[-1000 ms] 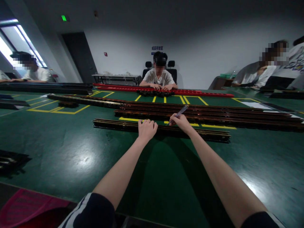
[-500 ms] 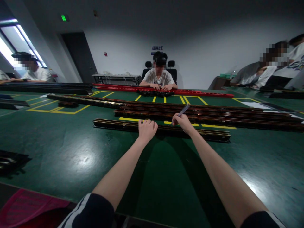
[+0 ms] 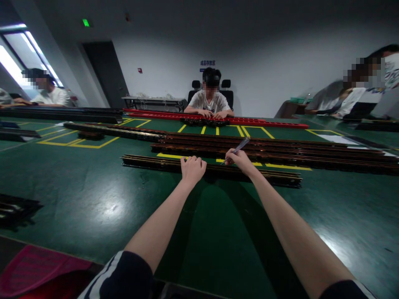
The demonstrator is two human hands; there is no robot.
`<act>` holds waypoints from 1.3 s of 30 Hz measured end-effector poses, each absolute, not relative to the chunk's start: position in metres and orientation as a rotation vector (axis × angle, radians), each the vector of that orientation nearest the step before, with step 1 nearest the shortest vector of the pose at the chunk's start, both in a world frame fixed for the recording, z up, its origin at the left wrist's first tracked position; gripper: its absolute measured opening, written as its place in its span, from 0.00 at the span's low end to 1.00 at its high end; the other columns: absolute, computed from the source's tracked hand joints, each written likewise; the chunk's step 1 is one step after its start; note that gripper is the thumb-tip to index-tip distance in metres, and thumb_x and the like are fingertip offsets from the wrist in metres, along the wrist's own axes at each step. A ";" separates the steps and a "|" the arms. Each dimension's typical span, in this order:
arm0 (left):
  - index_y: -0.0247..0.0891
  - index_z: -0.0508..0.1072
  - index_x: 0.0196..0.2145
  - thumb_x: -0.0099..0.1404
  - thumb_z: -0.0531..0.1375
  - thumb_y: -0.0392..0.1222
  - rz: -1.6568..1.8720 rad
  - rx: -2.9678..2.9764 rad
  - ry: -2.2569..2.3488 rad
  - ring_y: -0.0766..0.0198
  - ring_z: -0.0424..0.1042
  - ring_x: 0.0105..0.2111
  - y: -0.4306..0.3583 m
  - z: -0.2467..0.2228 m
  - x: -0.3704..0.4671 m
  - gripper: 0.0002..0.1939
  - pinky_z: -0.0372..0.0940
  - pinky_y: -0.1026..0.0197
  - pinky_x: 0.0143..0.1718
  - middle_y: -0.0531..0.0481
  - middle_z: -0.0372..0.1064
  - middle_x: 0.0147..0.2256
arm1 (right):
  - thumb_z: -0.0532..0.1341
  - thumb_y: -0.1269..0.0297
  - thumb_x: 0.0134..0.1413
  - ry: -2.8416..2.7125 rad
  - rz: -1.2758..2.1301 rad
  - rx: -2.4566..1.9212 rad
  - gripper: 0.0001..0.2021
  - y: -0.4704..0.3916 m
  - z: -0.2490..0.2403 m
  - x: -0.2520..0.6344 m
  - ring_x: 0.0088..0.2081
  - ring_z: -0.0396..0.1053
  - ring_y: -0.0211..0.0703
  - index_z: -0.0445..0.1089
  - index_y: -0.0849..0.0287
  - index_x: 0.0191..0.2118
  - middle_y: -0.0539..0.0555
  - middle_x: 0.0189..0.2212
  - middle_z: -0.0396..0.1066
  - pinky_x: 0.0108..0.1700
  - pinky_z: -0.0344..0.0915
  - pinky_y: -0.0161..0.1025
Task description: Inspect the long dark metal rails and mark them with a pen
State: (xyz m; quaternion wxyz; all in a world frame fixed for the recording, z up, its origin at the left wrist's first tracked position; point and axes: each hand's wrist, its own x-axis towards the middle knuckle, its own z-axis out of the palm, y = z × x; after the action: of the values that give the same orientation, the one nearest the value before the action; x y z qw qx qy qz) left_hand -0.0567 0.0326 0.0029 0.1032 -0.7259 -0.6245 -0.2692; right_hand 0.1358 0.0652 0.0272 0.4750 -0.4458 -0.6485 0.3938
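A long dark rail with thin gold edges (image 3: 149, 162) lies crosswise on the green table in front of me. My left hand (image 3: 193, 170) rests over its middle, fingers bent over the rail and pressed together. To the right, my right hand (image 3: 237, 160) is closed around a slim clear tool like a pen or screwdriver (image 3: 242, 144). The tool slants, its thin tip pointing down and left at the rail between my hands. Just behind lies a bundle of long dark, copper-toned rails (image 3: 280, 150).
Across the green table (image 3: 77, 174), a person (image 3: 208, 101) has both hands at red rails (image 3: 274, 123). Black rails (image 3: 71, 115) lie at the far left, more dark parts (image 3: 17, 209) at the near left. Other people sit or stand at both sides.
The view has shifted very slightly. My hands, the tool and the rail hold nearly the same places. At the far right, a standing person has changed posture.
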 end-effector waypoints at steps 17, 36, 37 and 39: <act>0.36 0.77 0.36 0.70 0.45 0.41 -0.794 -2.226 -1.571 0.54 0.71 0.41 0.023 0.003 -0.045 0.20 0.53 0.46 0.52 0.42 0.76 0.40 | 0.61 0.63 0.48 -1.648 1.011 -1.029 0.08 0.061 0.030 0.131 0.23 0.69 0.38 0.65 0.58 0.23 0.50 0.16 0.70 0.32 0.66 0.36; 0.37 0.76 0.34 0.69 0.46 0.43 -0.779 -2.224 -1.713 0.54 0.72 0.41 0.025 0.003 -0.032 0.19 0.52 0.45 0.53 0.43 0.76 0.38 | 0.61 0.62 0.47 -1.631 0.953 -1.049 0.09 0.063 0.027 0.130 0.22 0.69 0.39 0.65 0.58 0.22 0.50 0.16 0.70 0.33 0.67 0.37; 0.37 0.76 0.34 0.69 0.46 0.43 -0.778 -2.224 -1.718 0.54 0.72 0.41 0.025 0.003 -0.032 0.19 0.52 0.45 0.53 0.43 0.76 0.38 | 0.61 0.62 0.47 -1.626 0.952 -1.054 0.09 0.063 0.027 0.130 0.22 0.69 0.39 0.66 0.58 0.22 0.50 0.16 0.70 0.33 0.67 0.37; 0.38 0.76 0.34 0.69 0.46 0.44 -0.776 -2.222 -1.725 0.54 0.72 0.41 0.024 0.004 -0.032 0.19 0.52 0.45 0.54 0.43 0.76 0.38 | 0.61 0.62 0.47 -1.617 0.952 -1.061 0.08 0.063 0.026 0.131 0.22 0.69 0.39 0.66 0.58 0.22 0.50 0.16 0.70 0.33 0.67 0.37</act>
State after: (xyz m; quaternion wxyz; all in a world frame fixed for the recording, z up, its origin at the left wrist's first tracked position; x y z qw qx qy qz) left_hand -0.0320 0.0245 0.0040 0.1116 -0.7566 -0.5875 -0.2644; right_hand 0.1308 0.0633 0.0265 0.4731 -0.4336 -0.6609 0.3891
